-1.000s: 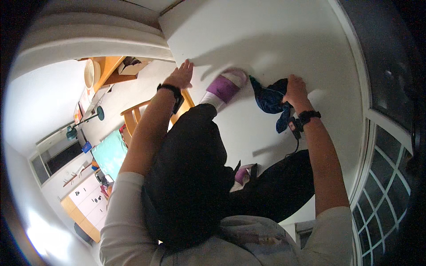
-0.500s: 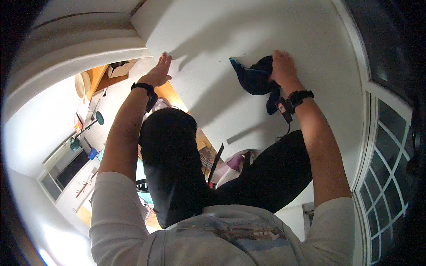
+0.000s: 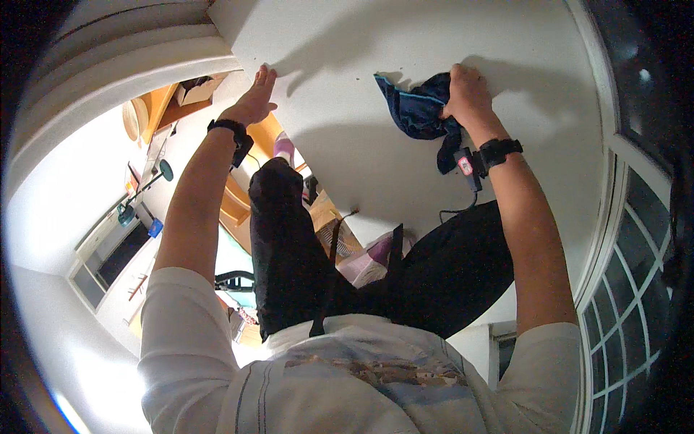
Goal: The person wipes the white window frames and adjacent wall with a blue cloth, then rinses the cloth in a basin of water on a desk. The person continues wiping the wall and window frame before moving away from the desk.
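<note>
My right hand (image 3: 470, 98) is closed around a dark blue cloth (image 3: 413, 110) with a lighter blue edge. The cloth hangs bunched to the left of the hand, against a broad white surface (image 3: 347, 170). At that surface's left edge, my left hand (image 3: 251, 101) has its fingers stretched out and holds nothing. Whether its fingertips touch the surface I cannot tell. Black straps circle both wrists, and a small dark device (image 3: 466, 168) with a cable sits at the right one.
White-framed panes (image 3: 632, 267) with a lattice border the right side. Past the left edge lies a bright room with a green desk lamp (image 3: 165, 171), a cardboard box (image 3: 199, 90) and a black chair part (image 3: 235, 281). Black drawstrings (image 3: 332, 267) dangle between my legs.
Both hands appear slightly higher in view, the right still gripping the cloth. My left leg has shifted, and a foot in a purple-and-white sock now shows beyond its knee.
</note>
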The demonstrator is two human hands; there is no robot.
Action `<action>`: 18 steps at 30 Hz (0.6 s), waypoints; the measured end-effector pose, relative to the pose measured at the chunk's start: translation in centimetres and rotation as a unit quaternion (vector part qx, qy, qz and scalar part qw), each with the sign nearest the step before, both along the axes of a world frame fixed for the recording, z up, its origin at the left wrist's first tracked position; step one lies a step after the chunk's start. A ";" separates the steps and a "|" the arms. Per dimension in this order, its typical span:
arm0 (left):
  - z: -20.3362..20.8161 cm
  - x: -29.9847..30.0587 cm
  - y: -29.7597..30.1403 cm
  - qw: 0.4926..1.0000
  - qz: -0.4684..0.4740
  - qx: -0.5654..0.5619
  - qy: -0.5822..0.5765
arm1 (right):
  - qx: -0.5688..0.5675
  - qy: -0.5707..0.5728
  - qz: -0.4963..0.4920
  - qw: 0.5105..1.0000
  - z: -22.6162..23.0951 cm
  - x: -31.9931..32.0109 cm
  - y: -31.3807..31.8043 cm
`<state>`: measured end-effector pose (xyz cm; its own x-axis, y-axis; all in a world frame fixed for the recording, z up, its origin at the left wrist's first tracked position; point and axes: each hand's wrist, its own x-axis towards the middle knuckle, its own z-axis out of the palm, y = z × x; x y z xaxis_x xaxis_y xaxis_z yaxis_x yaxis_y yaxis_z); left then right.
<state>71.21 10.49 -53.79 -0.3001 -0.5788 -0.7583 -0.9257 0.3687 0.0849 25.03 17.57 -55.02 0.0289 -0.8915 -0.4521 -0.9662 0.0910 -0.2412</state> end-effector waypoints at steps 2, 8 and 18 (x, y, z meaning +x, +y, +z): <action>0.1 -0.3 0.1 1.000 -0.010 -0.009 -0.009 | 0.013 -0.017 -0.006 1.000 -0.2 -0.2 -0.1; 0.9 -1.0 0.1 0.999 0.001 0.008 -0.032 | 0.024 -0.039 -0.012 0.999 -0.8 -0.5 -0.1; 0.0 -1.2 0.5 0.998 -0.005 -0.063 0.012 | -0.031 -0.040 -0.026 0.998 0.0 -0.7 0.4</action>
<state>69.99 10.97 -53.75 -0.3240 -0.6654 -0.6725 -0.9198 0.3879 0.0593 24.31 18.00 -54.97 0.0157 -0.9188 -0.3945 -0.9376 0.1236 -0.3250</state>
